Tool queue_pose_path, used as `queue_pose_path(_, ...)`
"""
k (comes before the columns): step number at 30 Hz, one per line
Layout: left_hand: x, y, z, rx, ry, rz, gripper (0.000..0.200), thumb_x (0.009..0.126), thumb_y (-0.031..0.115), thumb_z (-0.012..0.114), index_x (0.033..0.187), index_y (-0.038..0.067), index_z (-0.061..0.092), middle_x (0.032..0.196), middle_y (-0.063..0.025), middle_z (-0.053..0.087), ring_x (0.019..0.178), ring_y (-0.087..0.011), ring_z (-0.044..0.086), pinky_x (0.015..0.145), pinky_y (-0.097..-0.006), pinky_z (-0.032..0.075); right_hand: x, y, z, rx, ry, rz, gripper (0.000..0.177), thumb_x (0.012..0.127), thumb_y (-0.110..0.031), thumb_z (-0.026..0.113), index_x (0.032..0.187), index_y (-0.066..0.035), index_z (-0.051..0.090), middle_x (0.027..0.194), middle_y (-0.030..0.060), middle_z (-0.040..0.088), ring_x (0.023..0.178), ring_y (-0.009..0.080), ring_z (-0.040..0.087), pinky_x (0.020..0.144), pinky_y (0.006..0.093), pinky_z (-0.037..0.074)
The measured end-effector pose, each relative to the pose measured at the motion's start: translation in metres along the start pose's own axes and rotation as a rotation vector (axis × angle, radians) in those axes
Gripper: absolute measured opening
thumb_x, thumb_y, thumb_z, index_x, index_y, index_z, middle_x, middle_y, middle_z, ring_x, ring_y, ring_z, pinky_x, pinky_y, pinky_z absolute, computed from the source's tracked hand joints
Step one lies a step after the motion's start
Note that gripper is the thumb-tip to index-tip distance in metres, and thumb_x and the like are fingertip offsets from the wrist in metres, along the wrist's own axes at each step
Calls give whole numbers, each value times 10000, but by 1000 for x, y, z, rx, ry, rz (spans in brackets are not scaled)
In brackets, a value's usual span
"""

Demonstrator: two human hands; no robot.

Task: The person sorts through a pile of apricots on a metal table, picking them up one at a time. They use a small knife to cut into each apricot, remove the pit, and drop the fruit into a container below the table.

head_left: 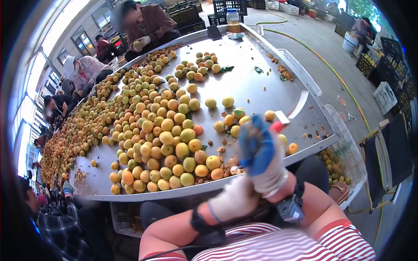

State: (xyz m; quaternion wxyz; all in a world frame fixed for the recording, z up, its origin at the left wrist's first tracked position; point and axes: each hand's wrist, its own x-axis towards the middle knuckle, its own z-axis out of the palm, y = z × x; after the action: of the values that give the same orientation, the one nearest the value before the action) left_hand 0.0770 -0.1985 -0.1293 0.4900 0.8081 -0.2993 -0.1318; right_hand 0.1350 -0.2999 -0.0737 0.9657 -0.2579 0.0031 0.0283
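Note:
My right hand (258, 152), in a white glove with a blue coated part, is raised over the front edge of the metal table (261, 93) and smeared by motion. A red piece (277, 126) with a white block (282, 117) shows right beside it; I cannot tell whether the hand holds it. My left hand (235, 199), in a white glove, is low in front of my body, its fingers blurred and partly hidden at the right glove's cuff. Nearest on the table are yellow-green and orange apricot-like fruits (183, 150), with brown scraps by the edge.
A curved white strip (299, 104) lies at the table's right side. Crates of fruit (333, 167) stand below the edge. Other people (85, 71) sit along the far left side. A jar (233, 19) stands at the back; a yellow hose (331, 69) crosses the floor.

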Motion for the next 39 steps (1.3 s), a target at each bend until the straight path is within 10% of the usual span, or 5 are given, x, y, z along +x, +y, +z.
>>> queue_pose_path(4,14,-16,14,-410,295,-120,432,909,-16,570,1334,34,508,1308,-221,589,1255,-293,573,1028,-365,477,10,7,-10,-979,74,-632,230,1017,-258,535,851,-99,525,645,4,489,481,107,458,437,250,376)
queue_pose_path(6,21,8,-17,-356,222,-272,265,1013,26,459,1271,28,519,1070,-118,648,846,-171,696,781,-303,582,33,-8,-30,-1115,74,-732,249,1024,-281,509,855,-100,528,676,2,498,505,103,465,450,243,382)
queue_pose_path(16,20,9,-95,-639,259,-301,300,1020,96,500,1304,6,532,1106,-112,619,883,-169,692,798,-303,583,26,-45,-18,-584,124,-309,417,1038,-380,518,782,-53,557,614,32,459,482,112,474,452,246,391)
queue_pose_path(33,-14,51,-27,661,-673,-330,182,943,280,599,1104,209,644,1058,-95,657,879,-337,690,689,-441,576,30,-42,-23,-486,87,-216,283,943,-287,717,883,-12,697,632,16,612,440,75,534,374,224,430)
queue_pose_path(39,-4,62,-90,427,-269,-276,243,858,205,719,1100,179,722,935,-94,698,845,-280,692,732,-370,556,23,-45,-16,-494,76,-169,267,940,-275,726,917,-9,717,629,3,608,439,54,499,379,219,393)
